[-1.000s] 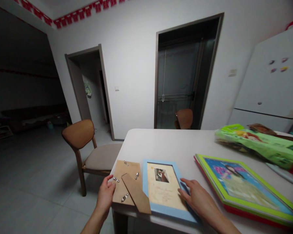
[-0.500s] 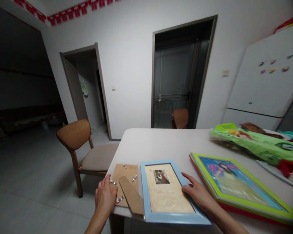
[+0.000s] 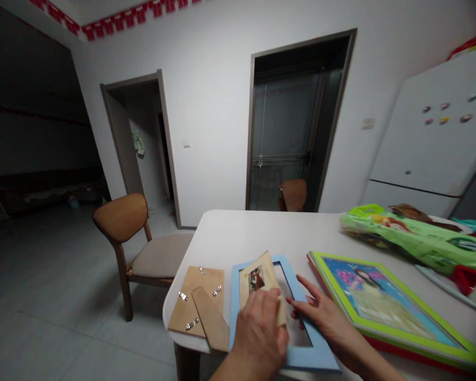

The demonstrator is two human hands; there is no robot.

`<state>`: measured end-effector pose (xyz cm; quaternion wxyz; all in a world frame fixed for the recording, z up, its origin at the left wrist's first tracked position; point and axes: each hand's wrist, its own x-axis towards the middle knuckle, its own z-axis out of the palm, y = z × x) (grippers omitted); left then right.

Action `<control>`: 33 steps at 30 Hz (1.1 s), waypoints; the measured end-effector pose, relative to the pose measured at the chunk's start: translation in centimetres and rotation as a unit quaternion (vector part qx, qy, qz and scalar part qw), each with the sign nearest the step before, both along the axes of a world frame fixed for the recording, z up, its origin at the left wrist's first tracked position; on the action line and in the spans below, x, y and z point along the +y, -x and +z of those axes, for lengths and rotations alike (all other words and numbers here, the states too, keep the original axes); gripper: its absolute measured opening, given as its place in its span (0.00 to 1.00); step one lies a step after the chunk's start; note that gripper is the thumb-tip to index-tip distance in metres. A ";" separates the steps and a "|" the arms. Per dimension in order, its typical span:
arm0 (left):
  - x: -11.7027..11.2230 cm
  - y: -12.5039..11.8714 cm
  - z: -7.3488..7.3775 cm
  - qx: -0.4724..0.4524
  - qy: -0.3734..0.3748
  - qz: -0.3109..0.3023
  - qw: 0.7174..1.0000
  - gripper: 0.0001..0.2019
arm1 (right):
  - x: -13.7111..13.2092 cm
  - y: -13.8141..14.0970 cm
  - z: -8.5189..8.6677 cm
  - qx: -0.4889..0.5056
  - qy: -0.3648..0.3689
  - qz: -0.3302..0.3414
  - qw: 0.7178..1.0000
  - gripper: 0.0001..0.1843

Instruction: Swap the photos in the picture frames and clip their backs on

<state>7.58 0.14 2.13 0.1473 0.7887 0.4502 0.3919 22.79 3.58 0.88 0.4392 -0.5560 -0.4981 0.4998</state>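
My left hand point(image 3: 259, 330) is closed on a cream paper insert point(image 3: 266, 267) printed with a small picture, its right side lifted out of the blue photo frame point(image 3: 315, 360). The frame lies near the table's front edge. On its right side rests my right hand point(image 3: 319, 312), thumb and fingers apart around the border, gripping it. Left of the frame is the brown backing board point(image 3: 182, 312) with metal clips and a slanted stand leg point(image 3: 212, 320). Part of the insert is hidden behind my left hand.
A green-bordered picture point(image 3: 381, 296) of a figure in a gown lies to the right on a red one. Behind it are a green plastic package point(image 3: 416, 233) and a plate point(image 3: 440, 283). A wooden chair point(image 3: 121, 217) stands left of the white table point(image 3: 262, 227).
My left hand has moved right from the backing board onto the paper insert. The insert's right side has come up from the frame. My right hand stays at the frame's right border.
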 end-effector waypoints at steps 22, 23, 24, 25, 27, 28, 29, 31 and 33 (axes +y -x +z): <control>-0.2 10.4 -5.3 0.135 0.068 0.251 0.956 0.17 | 2.0 -1.6 -5.5 -0.480 -0.226 -0.054 0.846 0.24; -0.2 10.4 -5.2 0.148 0.066 0.251 0.954 0.17 | 1.9 -0.9 -5.2 -0.453 -0.236 -0.055 0.858 0.24; -0.3 10.4 -5.1 0.156 0.064 0.250 0.953 0.16 | 1.8 -0.1 -4.9 -0.419 -0.235 -0.050 0.875 0.24; -0.3 10.4 -5.0 0.160 0.061 0.250 0.953 0.16 | 1.8 0.8 -4.8 -0.379 -0.224 -0.038 0.897 0.24; -0.4 10.4 -4.8 0.156 0.054 0.246 0.955 0.16 | 1.9 2.6 -4.8 -0.288 -0.174 -0.006 0.942 0.25; -0.5 10.3 -4.7 0.149 0.052 0.241 0.958 0.16 | 2.1 3.5 -5.0 -0.245 -0.142 0.009 0.959 0.26; -0.6 10.1 -4.7 0.141 0.050 0.232 0.961 0.17 | 2.4 4.3 -5.3 -0.208 -0.109 0.021 0.972 0.27; -0.8 9.5 -4.8 0.129 0.048 0.198 0.970 0.19 | 3.0 5.7 -5.8 -0.146 -0.050 0.035 0.987 0.30; -1.0 8.8 -5.1 0.131 0.053 0.146 0.979 0.23 | 3.5 6.8 -5.9 -0.087 0.005 0.054 0.995 0.32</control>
